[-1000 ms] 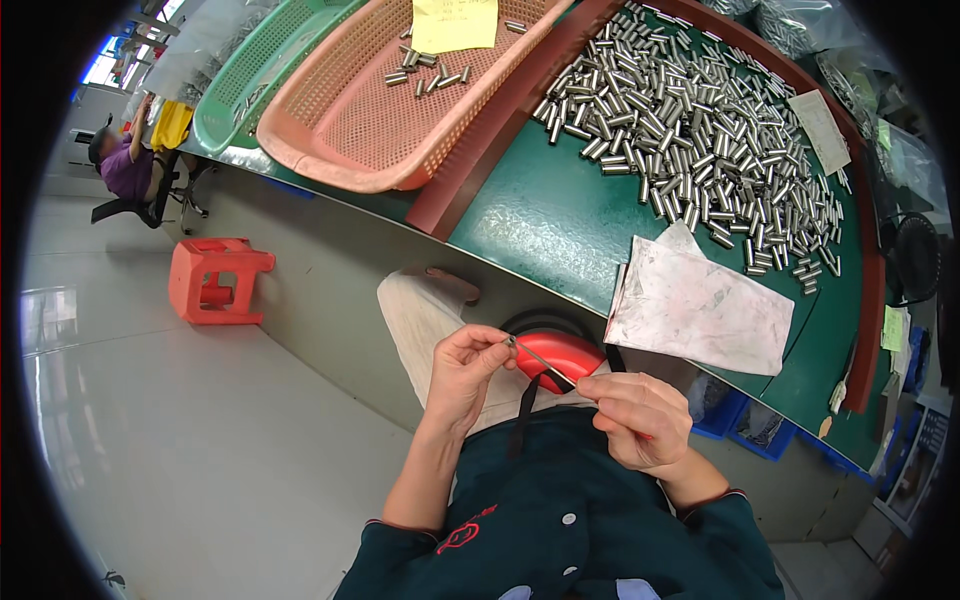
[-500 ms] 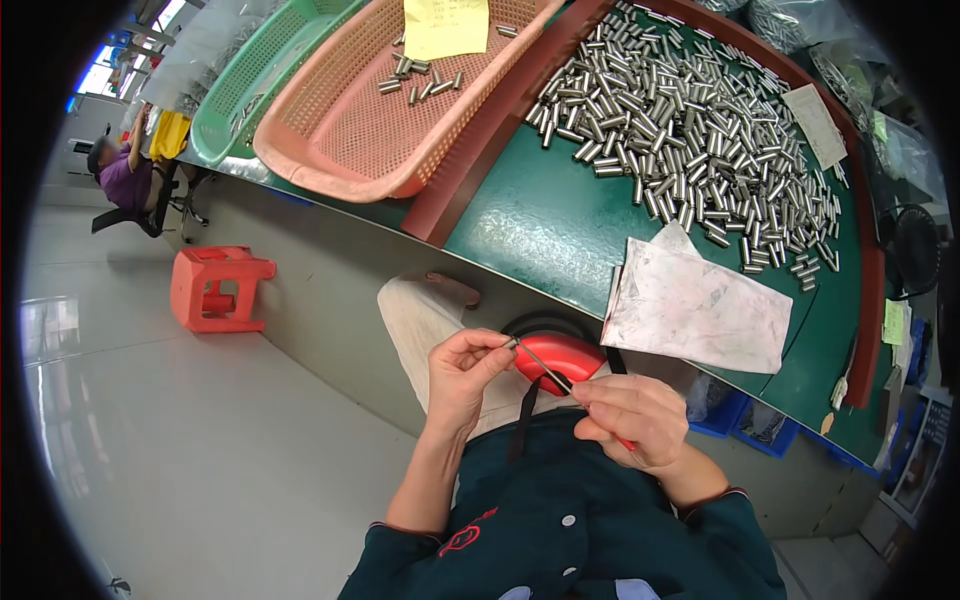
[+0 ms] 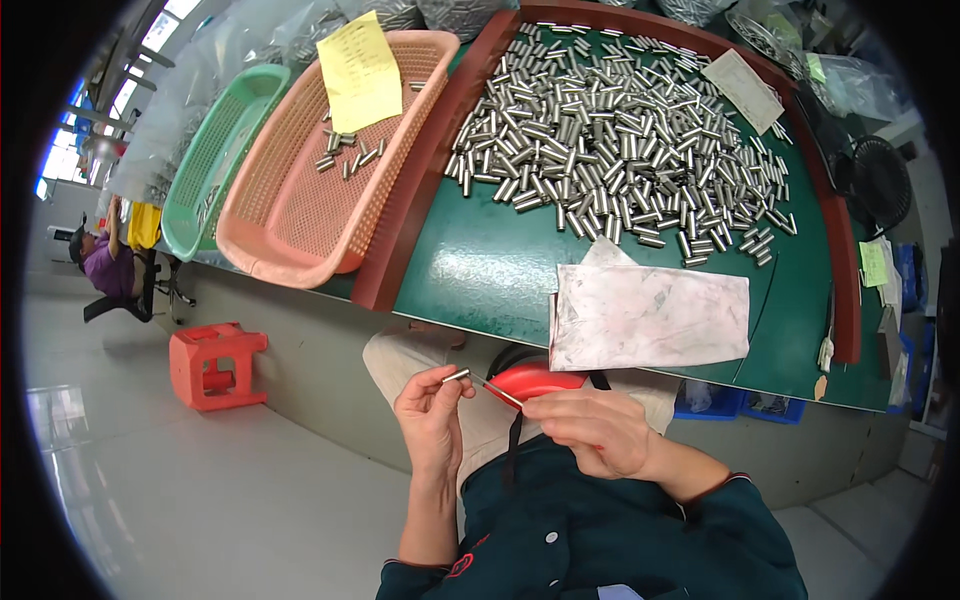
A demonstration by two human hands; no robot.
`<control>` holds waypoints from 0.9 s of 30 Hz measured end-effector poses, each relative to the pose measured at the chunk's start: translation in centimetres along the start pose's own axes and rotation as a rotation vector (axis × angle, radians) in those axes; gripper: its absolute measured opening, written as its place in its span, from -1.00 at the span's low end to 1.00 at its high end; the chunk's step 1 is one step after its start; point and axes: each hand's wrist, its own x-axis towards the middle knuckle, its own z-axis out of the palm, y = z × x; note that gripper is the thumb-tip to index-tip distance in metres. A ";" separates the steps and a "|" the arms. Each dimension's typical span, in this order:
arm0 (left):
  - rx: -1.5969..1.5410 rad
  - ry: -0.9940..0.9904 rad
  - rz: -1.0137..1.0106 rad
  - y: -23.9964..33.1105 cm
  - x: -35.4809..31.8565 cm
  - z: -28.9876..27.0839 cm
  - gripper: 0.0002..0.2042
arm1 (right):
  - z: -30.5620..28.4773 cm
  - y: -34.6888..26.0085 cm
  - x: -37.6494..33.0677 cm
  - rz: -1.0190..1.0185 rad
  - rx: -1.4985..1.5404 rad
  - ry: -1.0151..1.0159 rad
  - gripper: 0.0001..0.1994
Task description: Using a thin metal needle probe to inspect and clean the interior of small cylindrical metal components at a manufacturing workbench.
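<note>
1. The left hand (image 3: pixel 430 418) is closed in a pinch, thumb and forefinger gripping a small metal cylinder (image 3: pixel 456 375). It is in front of the bench (image 3: pixel 478 258), off the near edge and above the lap. The cylinder's long axis runs nearly left to right, its right end tipped slightly toward the bench.
2. A thin rod (image 3: pixel 500 394) slants from that right end down toward the body, so the two axes meet at an angle. Whether the rod's tip touches or enters the cylinder is too small to tell.
3. The right hand (image 3: pixel 600 430) is closed on the rod's lower end, the grip partly hidden by its fingers. The cylinder lies to its left and slightly farther from the body; the left hand is the nearer one, already touching it.
4. On the surface, at the bench's left, a green basket (image 3: pixel 205 160) stands beside a pink basket (image 3: pixel 312 208), which holds a few loose cylinders and a yellow note (image 3: pixel 360 75).
5. A red-brown rail (image 3: pixel 400 220) divides them from a heap of cylinders (image 3: pixel 610 140) spread toward the far edge, with a paper slip (image 3: pixel 742 90) at its far right.
6. A folded cloth (image 3: pixel 650 320) lies along the near edge, right of the middle.
7. Around the room: a seated co-worker (image 3: pixel 108 268) at far left, a red stool (image 3: pixel 185 370) on the floor, blue bins (image 3: pixel 705 398) under the bench's near edge, and a black fan (image 3: pixel 882 180) beyond its right edge.
</note>
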 end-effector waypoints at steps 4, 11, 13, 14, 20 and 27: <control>0.046 -0.036 0.062 0.2 -0.3 2.0 -0.88 | -1.4 -0.3 -0.3 -0.133 0.019 0.042 -0.74; 0.234 -0.150 0.180 2.0 0.8 5.6 -0.89 | -4.8 -1.2 0.4 -0.173 0.012 0.065 -0.72; 0.290 -0.175 0.214 2.2 0.9 6.9 -0.89 | -5.8 -1.4 -0.1 -0.172 -0.027 0.023 -0.72; 0.337 -0.189 0.251 2.2 1.0 7.6 -0.87 | -6.1 -1.4 -0.2 -0.170 -0.030 0.037 -0.72; 0.444 -0.284 0.296 1.9 1.5 10.4 -0.89 | -7.4 -1.3 -1.6 -0.116 -0.071 0.257 -0.68; 0.432 -0.321 0.235 1.9 2.2 11.0 -0.88 | -7.6 -1.0 -1.6 -0.027 -0.127 0.280 -0.73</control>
